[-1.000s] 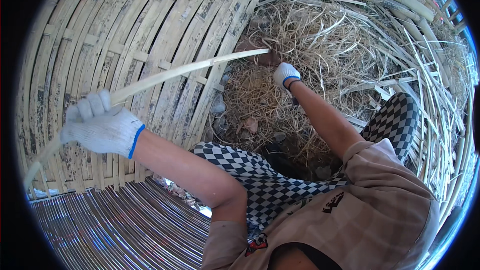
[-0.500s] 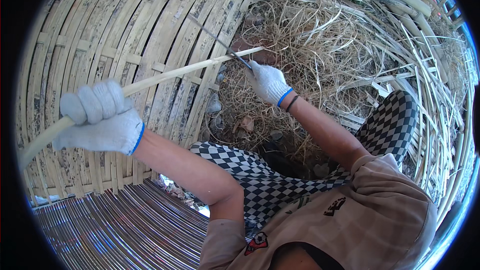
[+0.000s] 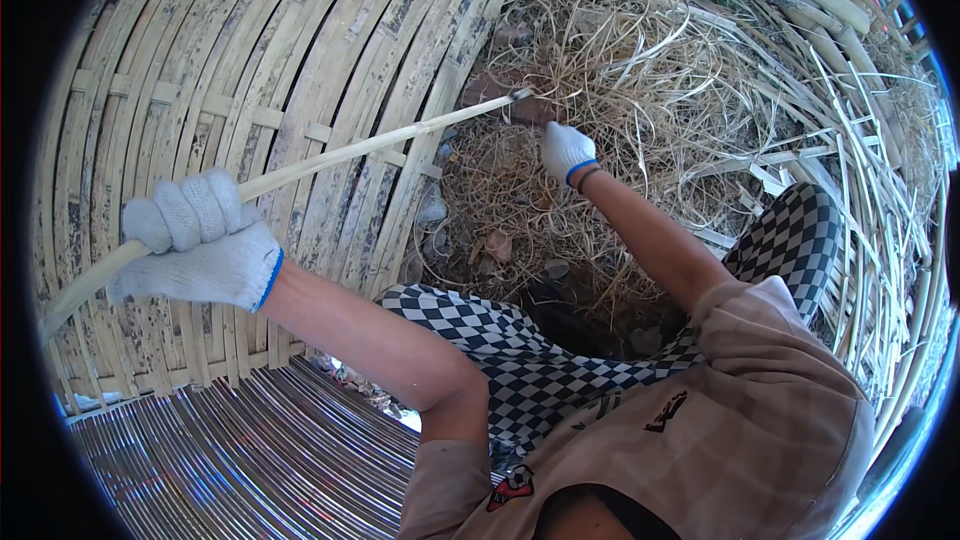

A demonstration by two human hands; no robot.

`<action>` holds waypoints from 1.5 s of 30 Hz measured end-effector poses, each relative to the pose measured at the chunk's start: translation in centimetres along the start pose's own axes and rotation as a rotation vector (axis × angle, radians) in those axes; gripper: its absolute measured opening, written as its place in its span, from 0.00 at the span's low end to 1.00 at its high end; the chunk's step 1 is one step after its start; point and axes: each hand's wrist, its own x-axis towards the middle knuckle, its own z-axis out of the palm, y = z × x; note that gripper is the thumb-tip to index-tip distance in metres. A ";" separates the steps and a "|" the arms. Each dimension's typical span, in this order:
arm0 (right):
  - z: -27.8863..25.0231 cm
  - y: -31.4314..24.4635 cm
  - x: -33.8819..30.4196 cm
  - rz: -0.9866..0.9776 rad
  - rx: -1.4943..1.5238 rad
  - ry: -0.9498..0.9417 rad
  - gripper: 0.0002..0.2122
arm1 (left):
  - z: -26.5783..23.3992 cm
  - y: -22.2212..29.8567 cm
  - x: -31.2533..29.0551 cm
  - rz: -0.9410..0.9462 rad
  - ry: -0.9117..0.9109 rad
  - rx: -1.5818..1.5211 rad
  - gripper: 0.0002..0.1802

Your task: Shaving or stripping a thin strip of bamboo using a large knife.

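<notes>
My left hand [image 3: 200,240], in a white knit glove with a blue cuff, is closed round a long pale bamboo strip [image 3: 370,148]. The strip slants up to the right in front of a woven bamboo panel. At its far end my gloved right hand [image 3: 568,153] is closed, with its knuckles just beyond the strip's tip. The long thin knife in that hand is hardly visible now; a small dark blurred shape at the strip's tip may be part of its blade. Both wrists are bare below the cuffs, with a dark band on the right one.
Dry curled shavings [image 3: 650,90] cover the ground ahead. The woven bamboo panel [image 3: 250,50] rises on the left, above a ribbed dark mat [image 3: 250,440]. Split bamboo strips [image 3: 870,270] are piled on the right, and stones [image 3: 432,205] lie by the panel's edge. My checkered trouser legs [image 3: 790,240] flank the work.
My right hand has moved right along the strip, past its tip, and the knife blade has swung from across the panel almost out of sight. The left hand has barely moved.
</notes>
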 end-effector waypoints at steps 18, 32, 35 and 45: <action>1.5 5.5 -2.3 0.143 0.405 -0.476 0.21 | -1.6 -3.2 0.1 -0.030 0.333 0.356 0.39; -7.6 5.9 -17.9 -0.076 0.081 -0.097 0.39 | 1.7 0.6 -3.6 0.008 0.593 0.576 0.19; -10.3 3.5 -19.6 -0.338 0.106 0.278 0.39 | 3.6 4.1 -4.1 0.023 0.624 0.571 0.19; -8.8 3.0 -22.0 -0.439 0.204 -0.028 0.17 | 5.3 7.7 -5.2 0.046 0.589 0.569 0.22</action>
